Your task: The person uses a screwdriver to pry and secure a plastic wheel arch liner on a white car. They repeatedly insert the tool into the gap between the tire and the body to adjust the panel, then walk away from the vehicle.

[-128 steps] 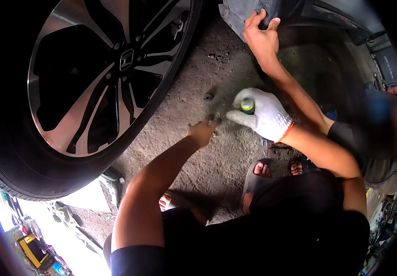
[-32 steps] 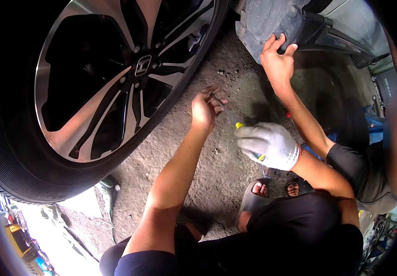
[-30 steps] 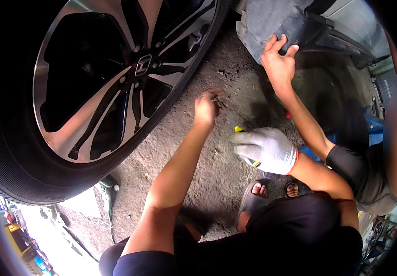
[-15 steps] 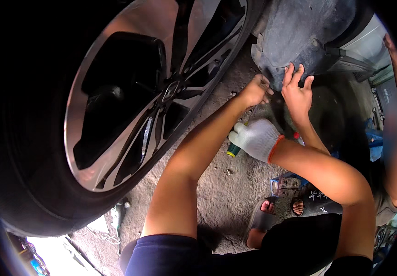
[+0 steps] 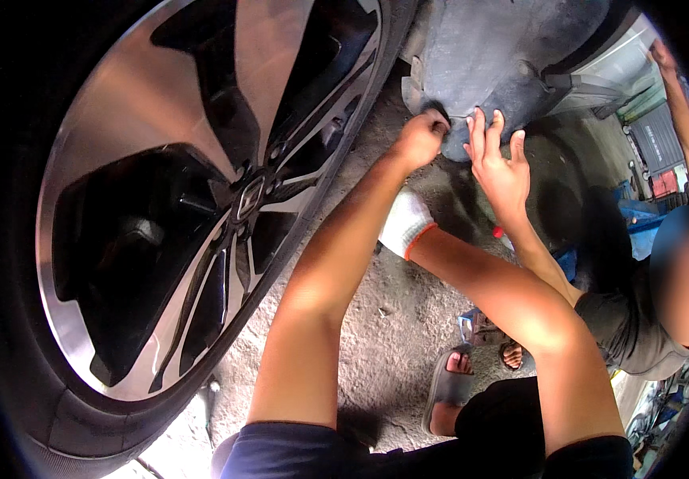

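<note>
My left hand (image 5: 422,137), bare and closed, is at the lower edge of a grey plastic wheel-arch liner (image 5: 488,60). Whatever its curled fingers pinch is hidden; a dark blur shows by the fingertips. Lower down, my right hand (image 5: 405,223) wears a white knit glove with an orange cuff. My left forearm covers its fingers, and the green-handled screwdriver seen in it earlier is almost wholly hidden. Another person's bare hand (image 5: 500,172) rests its spread fingertips against the liner, just right of my left hand.
A large alloy wheel with its tyre (image 5: 252,195) fills the left side, close to my left arm. Rough ground (image 5: 376,335) lies below. A person in a dark shirt (image 5: 632,319) is at the right, near a sandalled foot (image 5: 450,387) and a blue item (image 5: 640,227).
The whole view has shifted, with the wheel now larger. My left hand has moved up against the liner's edge. My gloved right hand has slid left behind my forearm, hiding the screwdriver handle.
</note>
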Action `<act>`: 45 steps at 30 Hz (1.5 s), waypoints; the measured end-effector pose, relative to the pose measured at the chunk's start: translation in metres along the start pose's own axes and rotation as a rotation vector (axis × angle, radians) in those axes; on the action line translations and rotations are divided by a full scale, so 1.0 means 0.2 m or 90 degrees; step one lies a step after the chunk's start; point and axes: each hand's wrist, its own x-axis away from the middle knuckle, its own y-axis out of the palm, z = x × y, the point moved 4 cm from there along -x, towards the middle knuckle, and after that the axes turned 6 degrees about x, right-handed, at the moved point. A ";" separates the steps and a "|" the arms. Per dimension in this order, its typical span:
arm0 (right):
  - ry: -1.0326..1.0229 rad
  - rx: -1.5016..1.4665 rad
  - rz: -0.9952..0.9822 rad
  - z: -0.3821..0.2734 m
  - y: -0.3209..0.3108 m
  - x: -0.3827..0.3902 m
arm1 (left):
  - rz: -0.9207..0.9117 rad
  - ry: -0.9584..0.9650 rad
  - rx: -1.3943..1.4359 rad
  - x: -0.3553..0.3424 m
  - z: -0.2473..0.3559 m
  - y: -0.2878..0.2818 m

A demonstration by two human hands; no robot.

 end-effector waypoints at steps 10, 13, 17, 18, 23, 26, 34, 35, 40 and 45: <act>-0.016 -0.022 0.029 0.02 -0.01 -0.08 | -0.120 -0.087 0.032 -0.04 0.04 -0.04; -0.019 -0.030 0.032 0.03 -0.01 -0.08 | -0.132 -0.081 0.036 -0.04 0.07 -0.02; -0.025 -0.033 0.040 0.03 -0.02 -0.10 | -0.133 -0.075 0.027 -0.04 0.07 -0.02; -0.027 -0.033 0.041 0.04 -0.02 -0.11 | -0.133 -0.078 0.014 -0.04 0.07 -0.02; -0.036 -0.034 0.048 0.05 -0.03 -0.13 | -0.134 -0.048 -0.011 -0.07 0.04 -0.03; -0.039 -0.032 0.052 0.06 -0.03 -0.13 | -0.153 -0.038 -0.023 -0.09 0.04 -0.03; -0.045 -0.036 0.068 0.08 -0.05 -0.18 | -0.116 0.005 -0.210 -0.09 0.16 -0.09; -0.045 -0.038 0.071 0.08 -0.05 -0.19 | -0.073 0.047 -0.320 -0.08 0.19 -0.13; -0.040 -0.058 0.084 0.12 -0.04 -0.21 | 0.070 0.045 -0.436 0.15 0.30 -0.29; -0.042 -0.091 0.126 0.13 -0.12 -0.24 | 0.226 0.014 -0.474 0.59 0.30 -0.43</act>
